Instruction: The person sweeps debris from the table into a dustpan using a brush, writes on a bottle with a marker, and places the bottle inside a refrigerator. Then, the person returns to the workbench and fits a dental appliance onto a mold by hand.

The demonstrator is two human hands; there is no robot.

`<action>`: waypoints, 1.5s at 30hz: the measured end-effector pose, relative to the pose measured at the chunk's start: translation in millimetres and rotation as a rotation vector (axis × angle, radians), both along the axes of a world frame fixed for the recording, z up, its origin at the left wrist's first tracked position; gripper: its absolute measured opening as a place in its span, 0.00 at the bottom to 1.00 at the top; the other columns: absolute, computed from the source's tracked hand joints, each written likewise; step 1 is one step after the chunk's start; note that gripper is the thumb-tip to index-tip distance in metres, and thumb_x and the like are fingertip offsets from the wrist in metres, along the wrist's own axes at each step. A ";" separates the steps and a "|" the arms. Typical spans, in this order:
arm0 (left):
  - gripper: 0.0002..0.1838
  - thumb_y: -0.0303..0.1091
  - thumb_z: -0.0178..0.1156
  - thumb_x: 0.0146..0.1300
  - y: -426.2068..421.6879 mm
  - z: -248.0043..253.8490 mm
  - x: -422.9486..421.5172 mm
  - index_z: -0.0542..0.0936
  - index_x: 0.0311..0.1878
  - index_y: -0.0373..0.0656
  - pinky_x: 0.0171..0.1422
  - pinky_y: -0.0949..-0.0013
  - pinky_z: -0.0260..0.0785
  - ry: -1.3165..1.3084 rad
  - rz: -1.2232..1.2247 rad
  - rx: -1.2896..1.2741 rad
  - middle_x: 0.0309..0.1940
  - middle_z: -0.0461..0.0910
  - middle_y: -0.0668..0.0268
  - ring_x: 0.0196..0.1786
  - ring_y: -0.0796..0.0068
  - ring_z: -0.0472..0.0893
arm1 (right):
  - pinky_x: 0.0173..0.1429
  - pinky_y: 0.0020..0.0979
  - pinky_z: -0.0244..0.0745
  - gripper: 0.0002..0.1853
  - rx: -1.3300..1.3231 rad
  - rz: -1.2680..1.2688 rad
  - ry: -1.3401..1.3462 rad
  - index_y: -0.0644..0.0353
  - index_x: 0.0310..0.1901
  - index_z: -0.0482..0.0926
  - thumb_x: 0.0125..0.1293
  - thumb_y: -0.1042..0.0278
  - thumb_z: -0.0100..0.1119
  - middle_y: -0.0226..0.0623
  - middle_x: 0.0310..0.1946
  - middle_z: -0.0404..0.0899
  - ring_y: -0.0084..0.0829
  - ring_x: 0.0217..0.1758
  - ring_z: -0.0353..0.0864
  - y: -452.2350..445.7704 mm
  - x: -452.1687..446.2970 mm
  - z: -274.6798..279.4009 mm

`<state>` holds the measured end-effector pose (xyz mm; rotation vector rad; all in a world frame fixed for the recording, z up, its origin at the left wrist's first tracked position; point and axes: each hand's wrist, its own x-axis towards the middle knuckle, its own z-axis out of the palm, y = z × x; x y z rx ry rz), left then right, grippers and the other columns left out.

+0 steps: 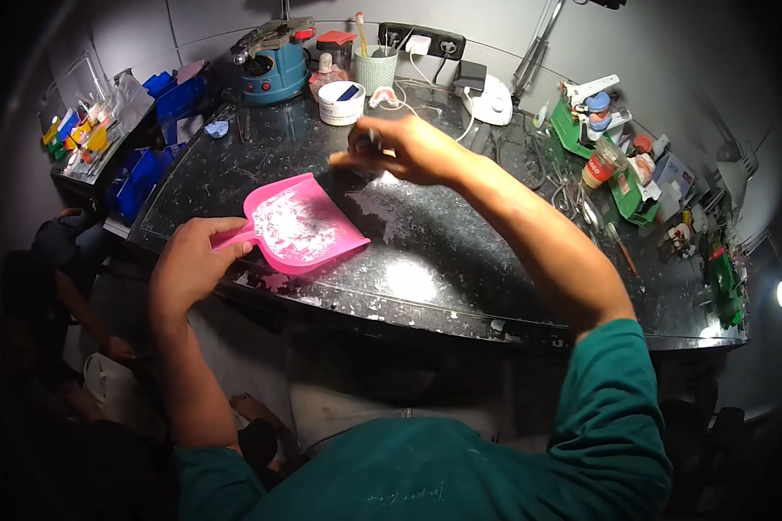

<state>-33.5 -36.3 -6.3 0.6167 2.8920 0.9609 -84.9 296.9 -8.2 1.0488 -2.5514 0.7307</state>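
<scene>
My left hand (189, 265) is closed round the short handle of a pink dustpan (343, 227), which rests on the black worktop (460, 252) near its front edge. White crumbs and powder (295, 224) lie spread across the pan. Beyond the pan's open lip, my right hand (404, 149) grips what looks like a small hand brush (349, 165), with a tan body and dark underside. It is held low over the worktop, partly hidden by my fingers and blurred. Thin white dust and scraps are scattered on the surface around it.
Along the back stand a blue machine (274, 78), a white tub (341, 104), a green cup of tools (375, 71) and a white device (492, 102). Green trays (630, 195) and hand tools line the right side. Blue bins (135, 182) and a person's arm (82, 304) are at left.
</scene>
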 end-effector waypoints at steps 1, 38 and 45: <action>0.20 0.33 0.68 0.58 2.3 0.2 -0.9 0.81 0.53 0.34 0.50 0.68 0.73 0.022 -0.009 -0.017 0.41 0.86 0.52 0.43 0.70 0.84 | 0.39 0.40 0.76 0.19 0.011 0.025 -0.016 0.55 0.43 0.75 0.66 0.48 0.63 0.46 0.28 0.81 0.47 0.33 0.83 -0.2 10.5 2.4; 0.20 0.32 0.71 0.54 14.2 12.2 -10.8 0.83 0.51 0.37 0.52 0.66 0.72 -0.024 -0.089 -0.129 0.43 0.85 0.50 0.45 0.64 0.85 | 0.41 0.44 0.82 0.14 0.251 -0.808 0.095 0.68 0.38 0.75 0.63 0.62 0.54 0.52 0.30 0.83 0.49 0.34 0.86 -8.8 57.7 36.2; 0.19 0.33 0.70 0.54 13.9 13.1 -4.2 0.83 0.49 0.36 0.52 0.64 0.74 -0.050 -0.073 -0.159 0.42 0.84 0.49 0.46 0.58 0.85 | 0.43 0.47 0.82 0.11 0.019 -0.580 0.076 0.68 0.35 0.79 0.62 0.71 0.49 0.55 0.30 0.84 0.53 0.36 0.86 -89.3 29.1 27.1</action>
